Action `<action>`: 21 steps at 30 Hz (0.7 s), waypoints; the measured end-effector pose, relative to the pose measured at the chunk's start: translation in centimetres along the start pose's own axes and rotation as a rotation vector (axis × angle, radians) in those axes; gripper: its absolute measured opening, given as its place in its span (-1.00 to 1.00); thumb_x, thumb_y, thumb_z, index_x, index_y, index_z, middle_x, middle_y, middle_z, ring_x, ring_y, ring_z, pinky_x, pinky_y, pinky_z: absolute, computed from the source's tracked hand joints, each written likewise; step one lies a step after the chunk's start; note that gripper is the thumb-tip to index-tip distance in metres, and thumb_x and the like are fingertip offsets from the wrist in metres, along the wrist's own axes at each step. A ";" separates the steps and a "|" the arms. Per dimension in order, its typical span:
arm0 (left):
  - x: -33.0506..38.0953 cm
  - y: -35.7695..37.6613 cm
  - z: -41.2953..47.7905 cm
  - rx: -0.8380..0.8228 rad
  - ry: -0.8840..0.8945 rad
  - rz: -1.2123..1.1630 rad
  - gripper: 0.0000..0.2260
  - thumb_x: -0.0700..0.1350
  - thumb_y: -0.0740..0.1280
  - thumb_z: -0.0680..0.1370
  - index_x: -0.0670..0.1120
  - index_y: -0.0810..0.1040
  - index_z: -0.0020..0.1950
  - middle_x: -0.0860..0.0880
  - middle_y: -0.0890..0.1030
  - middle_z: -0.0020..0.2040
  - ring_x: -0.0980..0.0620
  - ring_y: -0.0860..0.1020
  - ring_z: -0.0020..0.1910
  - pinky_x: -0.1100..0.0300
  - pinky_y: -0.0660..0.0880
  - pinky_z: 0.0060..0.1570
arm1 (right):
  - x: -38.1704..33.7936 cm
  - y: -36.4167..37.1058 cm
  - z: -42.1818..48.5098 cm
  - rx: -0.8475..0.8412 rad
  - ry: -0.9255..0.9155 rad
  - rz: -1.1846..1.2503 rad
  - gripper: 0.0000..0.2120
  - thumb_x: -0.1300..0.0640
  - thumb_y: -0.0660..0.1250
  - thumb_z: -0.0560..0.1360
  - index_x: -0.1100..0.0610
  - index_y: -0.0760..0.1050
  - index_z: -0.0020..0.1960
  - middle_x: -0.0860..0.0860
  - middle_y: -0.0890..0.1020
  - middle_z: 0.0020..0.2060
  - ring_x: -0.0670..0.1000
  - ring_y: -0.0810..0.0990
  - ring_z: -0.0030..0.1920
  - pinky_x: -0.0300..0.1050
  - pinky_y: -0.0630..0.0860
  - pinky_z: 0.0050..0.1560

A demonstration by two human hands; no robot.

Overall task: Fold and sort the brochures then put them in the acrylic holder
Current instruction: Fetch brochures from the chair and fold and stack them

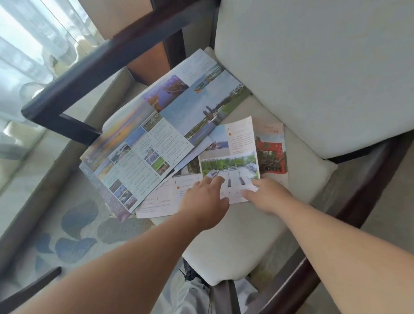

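Looking down from head height at an armchair by a window. At far left hang sheer white curtains (17, 51). Below them lies a pale carpet (77, 224) with blue blotches. The dark wooden left armrest (98, 62) crosses the upper left.

Several brochures are spread over the cream seat cushion (232, 244). A large unfolded brochure (139, 141), printed with photo squares and text columns, lies over the cushion's left side, its near end overhanging the edge. A pale pink brochure (158, 202) peeks out from under it.

The left hand (203, 200) reaches in from below. Its fingers are loosely straight and spread, and the fingertips rest on the near left corner of a park-photo brochure (234, 163). This brochure lies near the middle of the seat, one panel lifted along a fold.

The right hand (268, 196) pinches that brochure's near right corner between thumb and fingers. A red cover panel (270, 155) shows just right of the fold.

The cream back cushion (325, 67) fills the upper right. The dark right armrest (315, 261) runs down the lower right.
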State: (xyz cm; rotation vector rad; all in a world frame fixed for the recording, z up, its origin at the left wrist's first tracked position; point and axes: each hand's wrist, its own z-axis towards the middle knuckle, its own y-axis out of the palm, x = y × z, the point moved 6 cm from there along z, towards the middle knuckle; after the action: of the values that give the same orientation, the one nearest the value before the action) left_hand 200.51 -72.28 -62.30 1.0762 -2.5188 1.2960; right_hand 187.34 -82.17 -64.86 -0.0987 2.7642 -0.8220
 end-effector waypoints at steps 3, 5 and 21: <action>0.2 -0.2 0.3 0.000 -0.034 -0.021 -0.56 0.04 0.18 0.60 -0.02 0.27 0.47 -0.10 0.43 0.34 -0.13 0.42 0.29 -0.04 0.40 0.21 | -0.7 -0.6 -0.7 0.076 -0.046 -0.026 -0.56 -0.10 0.24 0.59 0.11 0.46 0.38 0.09 0.53 0.32 0.16 0.52 0.24 -0.06 0.45 0.09; 1.0 -0.8 0.5 0.012 -0.049 -0.059 -0.57 0.05 0.18 0.60 -0.01 0.28 0.46 -0.09 0.43 0.35 -0.12 0.42 0.29 -0.03 0.40 0.21 | -1.0 -2.1 -1.9 0.170 -0.060 -0.045 -0.61 -0.05 0.19 0.60 0.10 0.49 0.34 0.08 0.54 0.29 0.17 0.52 0.22 -0.06 0.44 0.07; 15.1 -14.3 -1.2 0.251 -0.214 -0.644 -0.85 -0.30 0.18 0.49 -0.13 0.49 -0.21 -0.07 0.51 -0.35 -0.12 0.51 -0.30 0.20 0.41 -0.36 | -3.9 -13.7 -19.7 0.407 -0.650 0.193 -0.83 0.17 0.22 0.52 0.03 0.51 0.07 -0.10 0.55 0.11 0.07 0.56 0.03 -0.02 0.48 -0.07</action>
State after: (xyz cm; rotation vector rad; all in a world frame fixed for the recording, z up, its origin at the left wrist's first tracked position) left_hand 198.20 -85.04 -46.03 1.9555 -1.8741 1.3555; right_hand 185.79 -82.68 -40.60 -0.0152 1.9360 -1.0538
